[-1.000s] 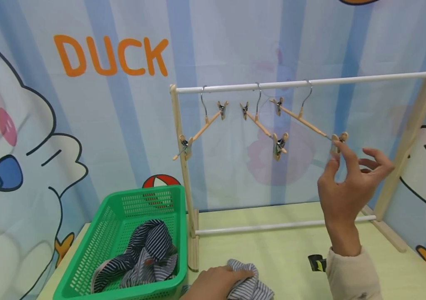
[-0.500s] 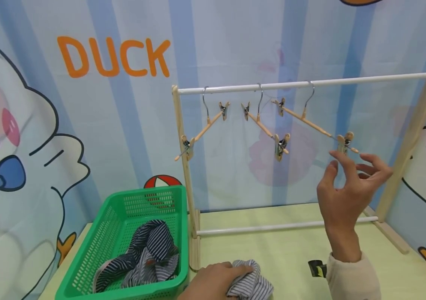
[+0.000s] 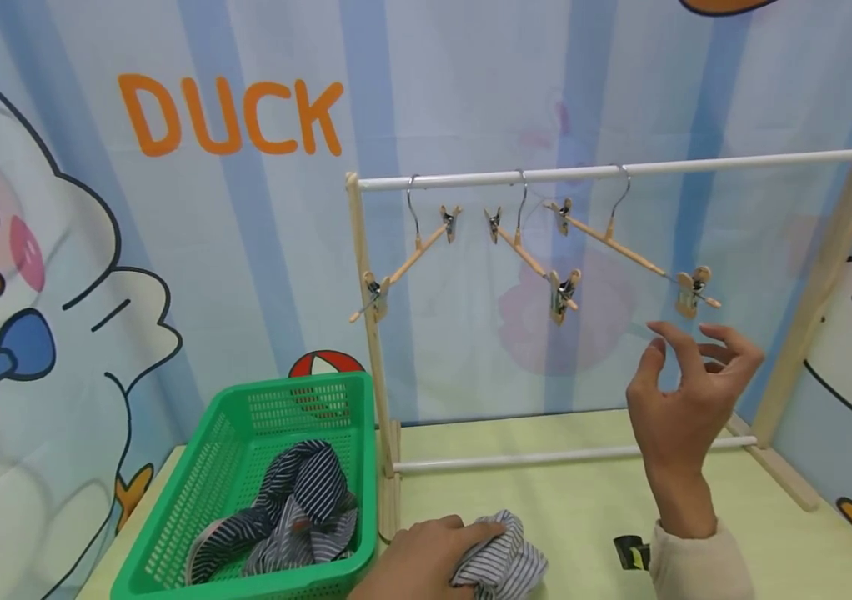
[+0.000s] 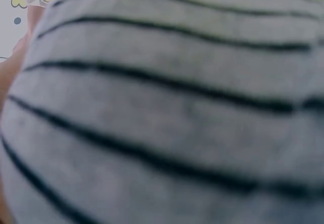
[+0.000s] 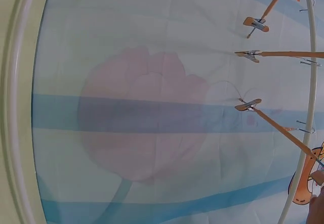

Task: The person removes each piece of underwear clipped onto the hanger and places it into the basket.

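At the front of the table in the head view, my left hand (image 3: 422,558) grips a bunched grey cloth (image 3: 507,557) with dark stripes. The same fabric fills most of the left wrist view. My right hand (image 3: 681,408) is raised with thumb and fingers loosely bent and nothing between them. It hangs just below the near clip (image 3: 690,293) of the rightmost wooden clip hanger (image 3: 628,252), apart from it. Two more clip hangers, a middle hanger (image 3: 522,247) and a left hanger (image 3: 413,257), hang from the white rail (image 3: 756,163) with nothing in their clips.
A green basket (image 3: 374,500) at the left holds dark striped cloths (image 3: 313,492). The rack's wooden posts (image 3: 819,308) stand on the pale table (image 3: 546,492), with a white lower bar (image 3: 516,460) between them. A cartoon backdrop (image 5: 142,123) hangs behind.
My right hand has let go of the rightmost hanger's near clip and moved down, slightly left. The left hand still holds the striped cloth, almost unmoved.
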Demonstrator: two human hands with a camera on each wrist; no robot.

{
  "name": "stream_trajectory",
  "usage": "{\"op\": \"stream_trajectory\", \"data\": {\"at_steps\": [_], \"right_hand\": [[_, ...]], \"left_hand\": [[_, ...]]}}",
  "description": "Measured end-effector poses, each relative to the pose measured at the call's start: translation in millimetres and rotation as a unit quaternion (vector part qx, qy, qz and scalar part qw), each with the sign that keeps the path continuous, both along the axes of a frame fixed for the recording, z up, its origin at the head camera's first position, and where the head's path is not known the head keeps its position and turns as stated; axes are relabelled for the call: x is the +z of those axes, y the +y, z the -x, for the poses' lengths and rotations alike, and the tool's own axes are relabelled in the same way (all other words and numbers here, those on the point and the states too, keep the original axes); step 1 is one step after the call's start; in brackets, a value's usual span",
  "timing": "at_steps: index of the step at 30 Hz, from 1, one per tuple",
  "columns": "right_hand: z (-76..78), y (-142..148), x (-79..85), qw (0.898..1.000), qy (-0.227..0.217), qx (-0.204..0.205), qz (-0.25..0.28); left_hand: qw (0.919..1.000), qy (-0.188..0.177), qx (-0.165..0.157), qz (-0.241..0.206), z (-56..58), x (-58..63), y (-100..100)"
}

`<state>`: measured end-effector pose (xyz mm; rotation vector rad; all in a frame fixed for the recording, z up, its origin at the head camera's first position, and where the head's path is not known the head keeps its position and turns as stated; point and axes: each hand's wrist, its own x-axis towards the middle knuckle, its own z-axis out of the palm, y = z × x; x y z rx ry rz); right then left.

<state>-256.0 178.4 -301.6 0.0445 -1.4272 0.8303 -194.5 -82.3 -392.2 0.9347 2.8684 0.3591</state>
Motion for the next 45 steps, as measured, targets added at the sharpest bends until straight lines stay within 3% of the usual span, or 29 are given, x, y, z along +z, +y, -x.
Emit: {"op": "stream_trajectory", "data": {"at_steps": [12, 20, 26, 37, 45], "right_hand": [[0.7, 1, -15.6, 1.0, -0.021, -0.015, 0.001], [1.8, -1, -26.0, 0.999, -0.031, -0.011, -0.011], [1.2, -2, -29.9, 0.999, -0.04, -0.016, -0.015], [0.0, -5, -35.5, 0.999, -0.046, -0.001, -0.012], [-1.8, -6, -36.0, 0.999, -0.05, 0.0, -0.018]], "left_hand": [[0.9998, 0.022, 0.001, 0.0, -5.4, 11.1, 0], [0.9994, 0.004, 0.019, -0.029, -7.9, 13.3, -5], [0.9986, 0.03, 0.007, -0.043, -7.9, 15.5, -9], [0.9979, 0.037, 0.021, -0.048, -8.5, 23.4, -12], [0.996, 0.066, 0.02, -0.057, -7.7, 27.0, -15]]}}
